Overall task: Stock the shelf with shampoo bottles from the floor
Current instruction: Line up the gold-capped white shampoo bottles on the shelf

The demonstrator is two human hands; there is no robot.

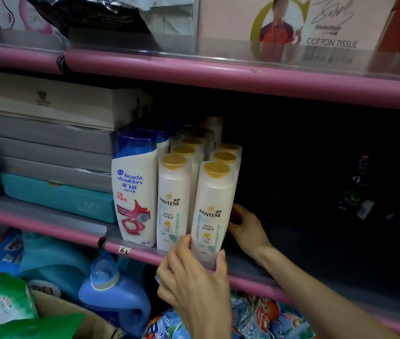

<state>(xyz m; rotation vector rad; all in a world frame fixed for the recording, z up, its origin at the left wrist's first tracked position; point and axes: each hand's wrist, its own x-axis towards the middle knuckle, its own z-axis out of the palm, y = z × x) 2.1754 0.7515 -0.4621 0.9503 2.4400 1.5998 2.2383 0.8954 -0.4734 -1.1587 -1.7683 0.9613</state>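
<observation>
A white Pantene bottle (212, 204) with a gold cap stands at the front of the middle shelf (135, 250). My left hand (196, 287) holds its base from the front, thumb and fingers around it. My right hand (245, 226) presses on its right side from inside the shelf. Two more gold-capped bottles stand behind it. To its left runs a second row of several Pantene bottles (173, 196). A Head & Shoulders bottle (134, 189) with a blue cap stands further left.
Stacked flat boxes (52, 152) fill the shelf's left part. Right of the bottles the shelf is dark, with dark items (358, 192) at the far right. Below sit a blue detergent jug (111, 297), a cardboard box (54, 311) and colourful bags (262, 319).
</observation>
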